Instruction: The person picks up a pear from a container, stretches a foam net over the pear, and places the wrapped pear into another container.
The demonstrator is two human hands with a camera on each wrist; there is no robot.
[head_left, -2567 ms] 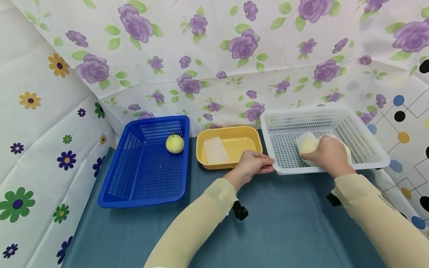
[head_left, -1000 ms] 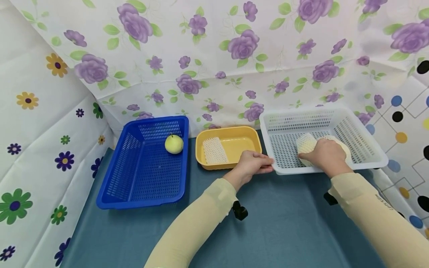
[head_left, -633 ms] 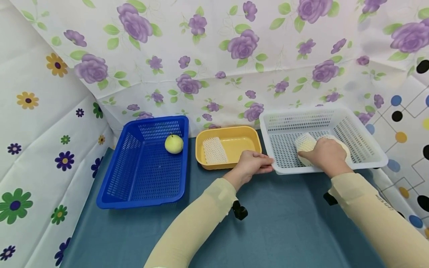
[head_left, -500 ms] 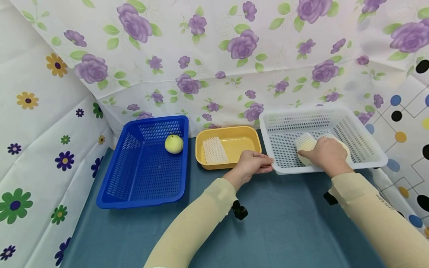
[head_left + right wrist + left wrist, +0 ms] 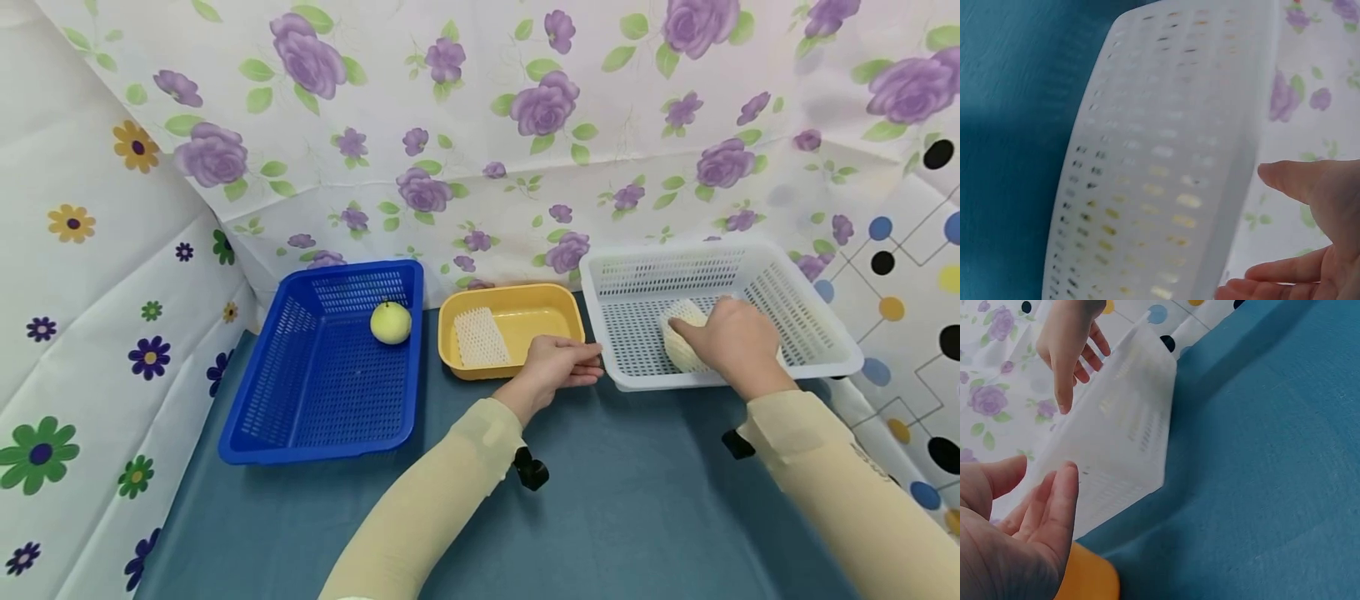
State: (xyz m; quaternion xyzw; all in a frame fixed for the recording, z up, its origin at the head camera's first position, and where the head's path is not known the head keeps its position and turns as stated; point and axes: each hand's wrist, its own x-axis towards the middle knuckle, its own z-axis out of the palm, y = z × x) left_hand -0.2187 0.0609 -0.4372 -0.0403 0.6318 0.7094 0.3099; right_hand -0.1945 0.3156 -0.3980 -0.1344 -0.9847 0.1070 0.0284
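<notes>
My right hand [image 5: 738, 342] hovers above the white basket [image 5: 626, 382], just over a pale round piece wrapped in foam netting [image 5: 678, 335]. In the right wrist view its thumb and fingers stand apart, holding nothing. Part of another pale thing shows beyond the hand; most of it is hidden. My left hand [image 5: 551, 367] is beside the basket's near left corner, its fingertips close to the rim. The left wrist view shows that hand with thumb and fingers spread and nothing between them. A foam net sleeve [image 5: 482, 337] lies flat in the yellow tray [image 5: 543, 321].
At the left, a blue basket [image 5: 255, 400] holds a yellow-green pear [image 5: 391, 322]. The yellow tray stands between both baskets. A teal cloth [image 5: 600, 500] covers the table, and a flowered curtain [image 5: 480, 125] rises behind.
My right hand has let go of the netted piece and risen slightly. My left hand has released the white basket's corner and drawn a little left. The containers stay in place.
</notes>
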